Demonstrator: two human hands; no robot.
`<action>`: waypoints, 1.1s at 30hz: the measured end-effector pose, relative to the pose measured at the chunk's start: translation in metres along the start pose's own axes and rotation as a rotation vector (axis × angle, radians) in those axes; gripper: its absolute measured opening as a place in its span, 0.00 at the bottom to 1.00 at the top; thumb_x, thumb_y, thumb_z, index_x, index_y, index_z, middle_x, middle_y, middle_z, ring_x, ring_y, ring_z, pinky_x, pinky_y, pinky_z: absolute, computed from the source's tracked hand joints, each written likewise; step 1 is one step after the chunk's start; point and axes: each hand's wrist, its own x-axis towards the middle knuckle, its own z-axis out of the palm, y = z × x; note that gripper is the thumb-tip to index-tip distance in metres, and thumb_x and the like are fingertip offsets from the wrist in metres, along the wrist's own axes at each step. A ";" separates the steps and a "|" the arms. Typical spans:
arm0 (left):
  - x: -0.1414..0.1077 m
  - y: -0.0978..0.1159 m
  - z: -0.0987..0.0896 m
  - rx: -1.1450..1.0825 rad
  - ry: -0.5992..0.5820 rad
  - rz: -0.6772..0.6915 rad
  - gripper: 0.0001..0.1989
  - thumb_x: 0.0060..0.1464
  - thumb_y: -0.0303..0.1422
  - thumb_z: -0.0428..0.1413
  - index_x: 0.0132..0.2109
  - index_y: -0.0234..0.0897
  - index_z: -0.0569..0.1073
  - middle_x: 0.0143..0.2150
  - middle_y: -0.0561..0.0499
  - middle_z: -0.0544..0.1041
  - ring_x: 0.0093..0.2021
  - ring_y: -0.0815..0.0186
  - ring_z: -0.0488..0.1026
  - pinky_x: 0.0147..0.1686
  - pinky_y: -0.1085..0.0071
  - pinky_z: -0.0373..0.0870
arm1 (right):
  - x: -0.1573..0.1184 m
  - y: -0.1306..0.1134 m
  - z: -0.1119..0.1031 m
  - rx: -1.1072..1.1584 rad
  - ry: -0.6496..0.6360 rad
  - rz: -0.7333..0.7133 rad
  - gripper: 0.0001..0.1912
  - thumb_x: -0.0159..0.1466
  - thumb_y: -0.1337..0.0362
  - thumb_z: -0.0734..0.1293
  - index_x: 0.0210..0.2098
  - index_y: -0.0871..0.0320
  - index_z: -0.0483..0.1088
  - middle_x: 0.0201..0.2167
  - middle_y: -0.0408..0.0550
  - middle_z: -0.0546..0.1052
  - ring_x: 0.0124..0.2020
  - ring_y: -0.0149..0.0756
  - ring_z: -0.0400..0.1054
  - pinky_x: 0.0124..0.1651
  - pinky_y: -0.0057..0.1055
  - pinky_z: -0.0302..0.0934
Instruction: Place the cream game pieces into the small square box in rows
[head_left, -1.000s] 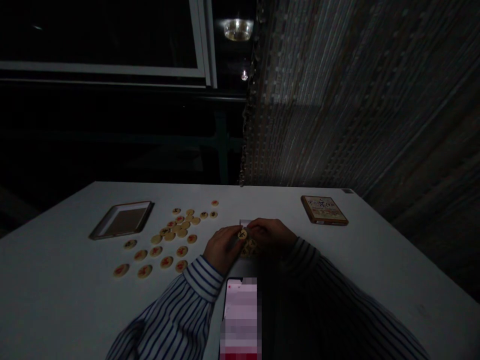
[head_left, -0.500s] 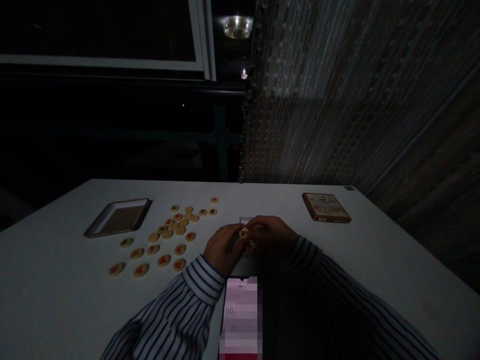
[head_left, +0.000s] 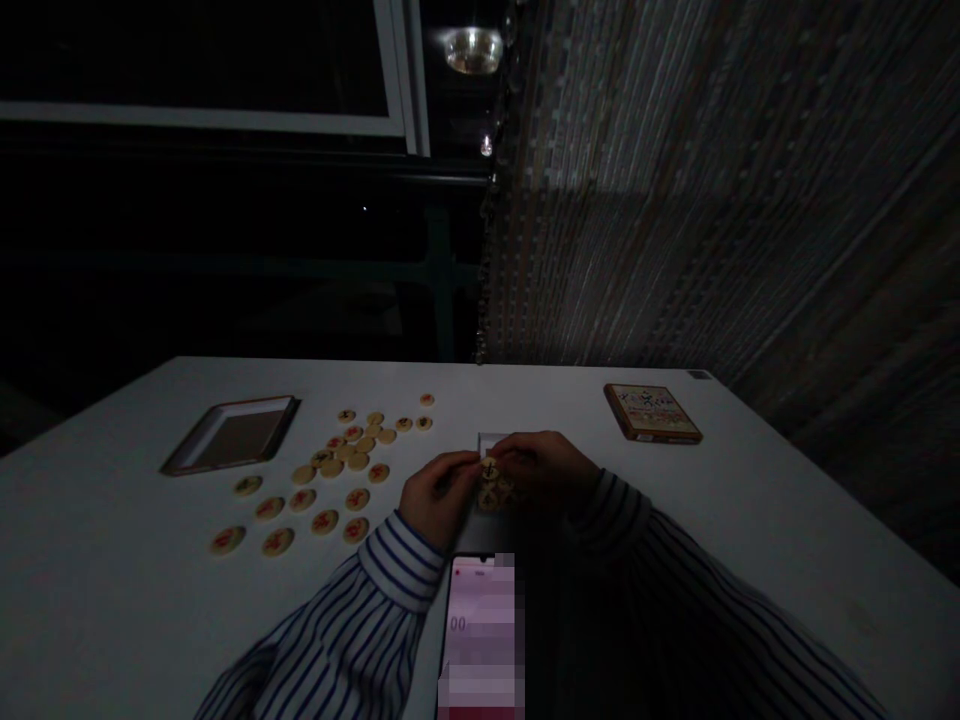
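Head camera view: a white worktop (head_left: pixel 135 590) fills the lower half of the dim scene. Behind its right part hangs a strand curtain (head_left: pixel 600 250), and at the upper left runs a pale window frame (head_left: pixel 210 118). Two blue-striped sleeves (head_left: pixel 322 640) reach in from the bottom edge, the right one mostly in shadow. Between them lies a phone (head_left: pixel 466 645) with its screen lit, partly pixelated. On the left side of the worktop sits a shallow open tray (head_left: pixel 244 440) with pale inner walls.

Both hands meet near the middle, fingers bent and partly closed. The fingertips of the left hand (head_left: pixel 471 470) and the right hand (head_left: pixel 501 462) come together around one round piece (head_left: pixel 490 468) marked in black, above a small pale-edged container (head_left: pixel 493 439); I cannot tell which hand bears it. Well apart to the right lies a closed box (head_left: pixel 654 413) with a printed top. More discs (head_left: pixel 491 497) show in the container below the fingers. Loose pieces (head_left: pixel 277 541) are scattered between the open tray and the left hand, some red-marked, some black-marked, some showing plain faces.
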 end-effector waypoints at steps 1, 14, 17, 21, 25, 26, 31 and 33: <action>0.000 0.000 0.000 -0.028 0.000 -0.028 0.10 0.44 0.35 0.54 0.33 0.34 0.73 0.30 0.49 0.76 0.32 0.67 0.72 0.33 0.71 0.70 | 0.000 0.000 0.000 -0.014 0.001 -0.003 0.12 0.54 0.62 0.60 0.35 0.58 0.70 0.30 0.44 0.75 0.32 0.31 0.67 0.35 0.27 0.59; 0.002 0.004 0.000 -0.103 -0.046 -0.156 0.10 0.41 0.35 0.55 0.29 0.33 0.74 0.27 0.49 0.77 0.29 0.65 0.72 0.32 0.70 0.70 | 0.000 -0.007 -0.004 -0.167 -0.069 -0.174 0.13 0.58 0.62 0.58 0.40 0.53 0.69 0.34 0.45 0.74 0.36 0.31 0.66 0.40 0.27 0.57; 0.001 0.003 0.000 -0.124 -0.062 -0.169 0.10 0.40 0.35 0.56 0.30 0.33 0.75 0.28 0.49 0.77 0.30 0.65 0.73 0.33 0.70 0.70 | -0.001 -0.008 -0.004 -0.160 -0.064 -0.183 0.13 0.58 0.63 0.58 0.40 0.53 0.69 0.34 0.45 0.73 0.37 0.31 0.65 0.40 0.27 0.57; 0.001 0.002 0.000 -0.152 -0.101 -0.176 0.11 0.41 0.35 0.55 0.31 0.33 0.75 0.29 0.49 0.77 0.31 0.65 0.73 0.34 0.70 0.70 | -0.001 -0.010 -0.003 -0.135 -0.068 -0.172 0.13 0.58 0.63 0.58 0.39 0.54 0.70 0.34 0.46 0.73 0.36 0.31 0.66 0.40 0.28 0.58; 0.001 0.002 0.000 -0.152 -0.106 -0.199 0.11 0.41 0.36 0.55 0.31 0.33 0.74 0.27 0.50 0.77 0.30 0.65 0.73 0.32 0.71 0.70 | -0.001 -0.009 0.000 -0.086 -0.023 -0.146 0.12 0.58 0.63 0.58 0.38 0.56 0.70 0.35 0.46 0.73 0.36 0.31 0.66 0.40 0.27 0.58; 0.002 0.002 0.000 -0.148 -0.101 -0.205 0.11 0.41 0.36 0.55 0.31 0.33 0.74 0.27 0.49 0.77 0.29 0.65 0.73 0.32 0.71 0.70 | -0.001 -0.008 0.000 -0.079 -0.006 -0.132 0.12 0.57 0.63 0.58 0.37 0.57 0.69 0.35 0.46 0.73 0.36 0.31 0.66 0.40 0.27 0.58; 0.002 0.002 -0.001 -0.156 -0.045 -0.229 0.11 0.39 0.37 0.56 0.30 0.33 0.74 0.26 0.50 0.76 0.28 0.66 0.72 0.30 0.71 0.70 | -0.001 -0.008 0.001 -0.088 0.043 -0.058 0.12 0.57 0.62 0.58 0.37 0.56 0.69 0.35 0.44 0.74 0.38 0.32 0.66 0.41 0.29 0.58; 0.002 0.002 0.000 -0.168 -0.020 -0.242 0.12 0.38 0.37 0.56 0.29 0.32 0.74 0.26 0.50 0.76 0.28 0.66 0.72 0.29 0.72 0.69 | -0.001 -0.007 0.000 -0.081 0.048 -0.040 0.12 0.57 0.62 0.58 0.36 0.55 0.69 0.34 0.43 0.74 0.37 0.32 0.66 0.41 0.30 0.58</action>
